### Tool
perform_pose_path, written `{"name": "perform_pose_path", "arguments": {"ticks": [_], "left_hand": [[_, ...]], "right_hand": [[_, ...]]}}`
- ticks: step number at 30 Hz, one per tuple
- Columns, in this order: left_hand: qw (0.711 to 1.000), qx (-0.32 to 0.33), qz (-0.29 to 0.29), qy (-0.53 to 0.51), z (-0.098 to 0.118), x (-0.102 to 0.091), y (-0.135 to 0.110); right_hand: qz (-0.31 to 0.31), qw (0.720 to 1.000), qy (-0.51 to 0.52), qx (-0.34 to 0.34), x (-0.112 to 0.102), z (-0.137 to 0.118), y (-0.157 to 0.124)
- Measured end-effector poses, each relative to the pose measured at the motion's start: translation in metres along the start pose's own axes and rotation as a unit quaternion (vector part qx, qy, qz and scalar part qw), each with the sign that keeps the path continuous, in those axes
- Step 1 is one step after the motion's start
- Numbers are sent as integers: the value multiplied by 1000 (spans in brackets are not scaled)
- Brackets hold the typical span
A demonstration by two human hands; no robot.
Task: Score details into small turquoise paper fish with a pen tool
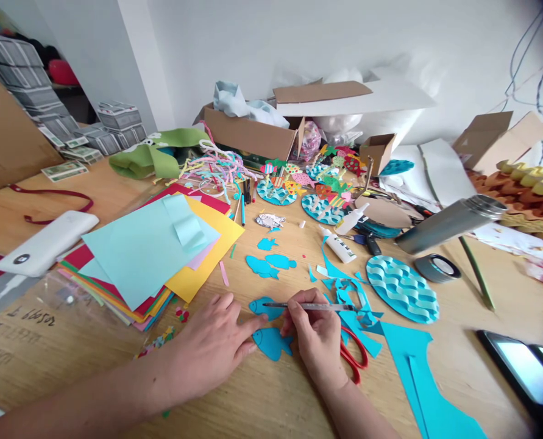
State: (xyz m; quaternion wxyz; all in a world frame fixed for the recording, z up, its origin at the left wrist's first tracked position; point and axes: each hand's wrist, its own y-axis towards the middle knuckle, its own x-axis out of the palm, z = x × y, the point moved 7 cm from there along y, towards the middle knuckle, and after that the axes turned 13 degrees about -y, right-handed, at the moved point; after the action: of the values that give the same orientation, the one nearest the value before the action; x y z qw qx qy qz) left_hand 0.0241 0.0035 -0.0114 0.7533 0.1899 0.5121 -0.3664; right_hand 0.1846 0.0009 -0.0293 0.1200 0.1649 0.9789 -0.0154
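Note:
A pen (308, 306) lies across the fingers of my right hand (314, 335), which is closed around it. Its tip rests at the upper blue paper fish (258, 305), where an eye and a gill line are drawn. The lower blue paper fish (271, 343) bears similar lines, and the edge of my right hand partly covers it. My left hand (220, 335) lies on the table with fingers stretched, its index fingertip touching the upper fish. Red-handled scissors (356, 353) lie beside my right hand, their blades hidden. Beyond are several plain blue fish cutouts (264, 265).
Stacked coloured paper (147, 250) is at left, near a white power bank (47, 244). Blue scraps (417, 366), a wavy blue oval (403, 286), glue bottles (339, 244) and a tilted steel flask (451, 222) are at right. Pipe cleaners (220, 164) and boxes (248, 131) sit behind.

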Motion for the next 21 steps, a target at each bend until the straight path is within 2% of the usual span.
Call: {"name": "perform_pose_path", "arguments": {"ticks": [7, 17, 21], "left_hand": [[998, 15, -9, -58, 1, -3, 5], [991, 49, 73, -102, -9, -10, 11], [989, 67, 103, -81, 0, -22, 5]], "right_hand": [[49, 997, 13, -59, -8, -11, -4], [92, 990, 59, -91, -16, -10, -7], [118, 985, 91, -89, -22, -10, -9]]}}
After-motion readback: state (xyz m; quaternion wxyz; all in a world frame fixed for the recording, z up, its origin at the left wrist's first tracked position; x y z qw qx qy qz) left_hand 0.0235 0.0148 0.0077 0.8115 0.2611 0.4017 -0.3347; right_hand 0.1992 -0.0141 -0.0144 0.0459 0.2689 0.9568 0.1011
